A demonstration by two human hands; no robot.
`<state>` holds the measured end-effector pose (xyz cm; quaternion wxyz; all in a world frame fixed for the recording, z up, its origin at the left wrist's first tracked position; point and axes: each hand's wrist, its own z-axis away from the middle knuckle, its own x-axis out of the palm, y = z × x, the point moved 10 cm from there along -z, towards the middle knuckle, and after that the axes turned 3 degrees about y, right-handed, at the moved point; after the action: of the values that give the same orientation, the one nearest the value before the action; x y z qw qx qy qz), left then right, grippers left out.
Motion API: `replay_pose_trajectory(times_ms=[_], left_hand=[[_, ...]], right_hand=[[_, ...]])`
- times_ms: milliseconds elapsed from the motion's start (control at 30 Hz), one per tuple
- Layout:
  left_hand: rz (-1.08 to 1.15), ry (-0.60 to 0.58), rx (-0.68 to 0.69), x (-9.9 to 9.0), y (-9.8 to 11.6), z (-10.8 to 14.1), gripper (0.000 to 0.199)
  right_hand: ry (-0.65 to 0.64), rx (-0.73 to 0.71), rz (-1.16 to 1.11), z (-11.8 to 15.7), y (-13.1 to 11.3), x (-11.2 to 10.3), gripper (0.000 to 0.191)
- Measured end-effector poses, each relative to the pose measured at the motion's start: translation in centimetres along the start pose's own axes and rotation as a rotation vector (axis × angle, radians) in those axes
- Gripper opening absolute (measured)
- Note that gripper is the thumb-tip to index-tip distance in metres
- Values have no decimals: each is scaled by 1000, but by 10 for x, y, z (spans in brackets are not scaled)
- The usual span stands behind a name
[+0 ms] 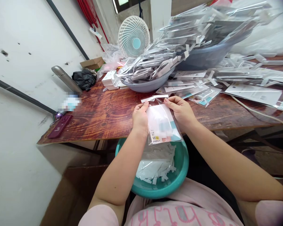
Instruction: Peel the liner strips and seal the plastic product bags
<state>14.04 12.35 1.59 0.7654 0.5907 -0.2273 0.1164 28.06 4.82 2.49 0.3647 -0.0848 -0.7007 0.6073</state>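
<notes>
A clear plastic bag (161,121) with a printed card inside hangs between my two hands, its white strip (155,99) along the top edge. My left hand (141,117) pinches the bag's upper left corner between thumb and fingers. At the upper right corner my right hand (181,110) grips it the same way. Below the bag, a teal basin (184,169) rests on my lap, holding several flat white packets and loose strips. What is inside the bag, apart from the card, is hard to make out.
Bagged packets are heaped in a grey-blue basin (147,86) and a larger basin (198,58) behind it. More packets (254,92) lie at the right, crossed by a white cable (257,111). A fan (134,37) stands behind; a dark red phone (60,126) lies at the table's left edge.
</notes>
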Motion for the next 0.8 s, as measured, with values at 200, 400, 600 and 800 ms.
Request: replay_pose_trajectory(times_ms=[200, 400, 600, 800], left_hand=[[-63, -130, -42, 9, 8, -8, 16], [-349, -395, 418, 27, 77, 1, 12], [-755, -686, 590, 10, 82, 71, 19], [-1014, -500, 343, -54, 20, 100, 18]], right_hand=[[-113, 131, 6, -13, 9, -4, 28], [-230, -341, 136, -9, -57, -2, 10], [-466, -358, 381, 46, -56, -6, 5], [-334, -51, 550, 94, 9, -45, 12]])
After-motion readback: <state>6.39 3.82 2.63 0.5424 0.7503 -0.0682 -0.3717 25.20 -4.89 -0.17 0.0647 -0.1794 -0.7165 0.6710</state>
